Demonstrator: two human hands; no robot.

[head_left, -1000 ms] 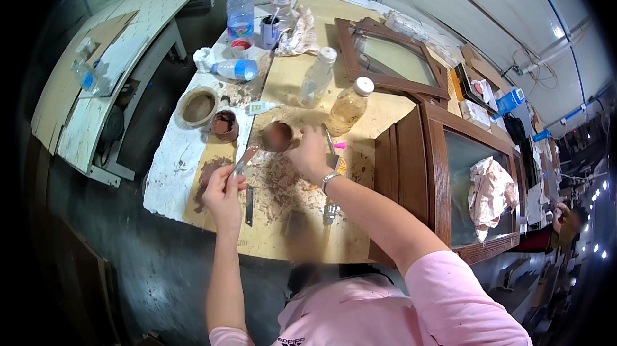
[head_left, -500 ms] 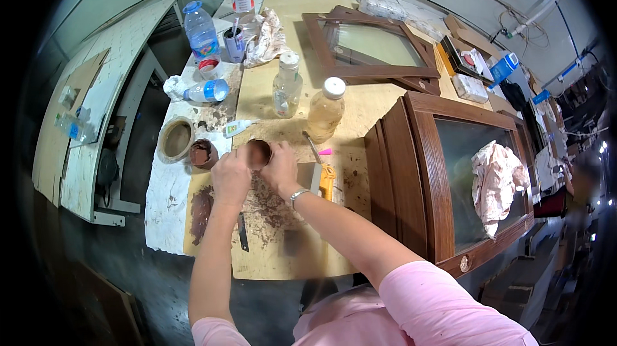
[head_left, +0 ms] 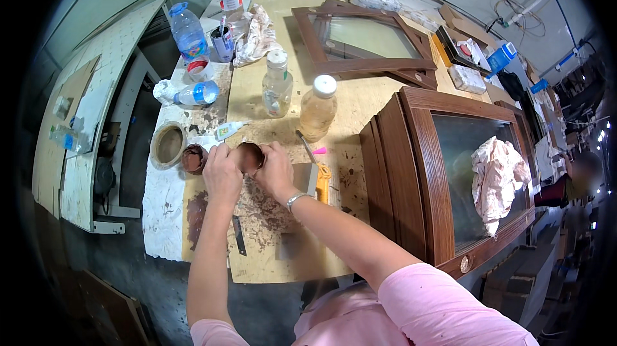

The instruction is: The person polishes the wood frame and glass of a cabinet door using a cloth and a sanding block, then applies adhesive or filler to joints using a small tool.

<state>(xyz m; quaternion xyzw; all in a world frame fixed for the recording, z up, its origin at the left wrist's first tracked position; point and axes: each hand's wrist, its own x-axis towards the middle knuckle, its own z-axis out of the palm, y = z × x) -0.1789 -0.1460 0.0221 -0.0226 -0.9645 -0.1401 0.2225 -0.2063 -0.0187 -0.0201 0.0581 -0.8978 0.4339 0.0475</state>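
A small round brown cup [head_left: 248, 154] smeared with brown paste sits between both hands, above a plywood board [head_left: 289, 262]. My left hand [head_left: 222, 177] grips its left side and my right hand [head_left: 273, 172], with a metal bracelet on the wrist, grips its right side. The board under the hands is stained with brown paste. A narrow blade [head_left: 239, 243] lies on the board below my left hand. To the right of my right hand lie a flat metal scraper [head_left: 302, 180] and a yellow utility knife [head_left: 322, 182].
Two white-capped bottles [head_left: 276, 85] [head_left: 318, 108] stand behind the cup. A paste-stained bowl [head_left: 169, 145] and a small brown lid [head_left: 193, 158] sit to the left. A glazed wooden cabinet door [head_left: 411, 172] with a rag [head_left: 498, 179] lies on the right, and a wooden frame [head_left: 360, 40] at the back.
My left hand has left the board and come up to the cup, so both hands now grip it. The view has shifted slightly.
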